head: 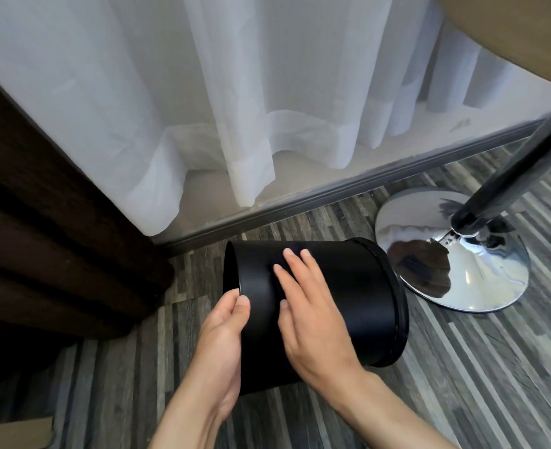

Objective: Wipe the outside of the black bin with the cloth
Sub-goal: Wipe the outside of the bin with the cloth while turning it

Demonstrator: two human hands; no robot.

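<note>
The bin (348,303) lies on its side, long axis left-right. My left hand (222,338) grips its rim; my right hand's (313,315) flat fingers (295,265) press a dark cloth (275,270) on top.

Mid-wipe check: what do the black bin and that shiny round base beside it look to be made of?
Black bin: smooth matte or satin black wall with only a soft sheen; it looks like plastic, though coated metal can't be ruled out. Round base: mirror-polished metal, probably chrome-plated, since it reflects the curtain and floor sharply. The cloth under the right hand is dark and barely visible, so its fabric can't be judged.
</note>
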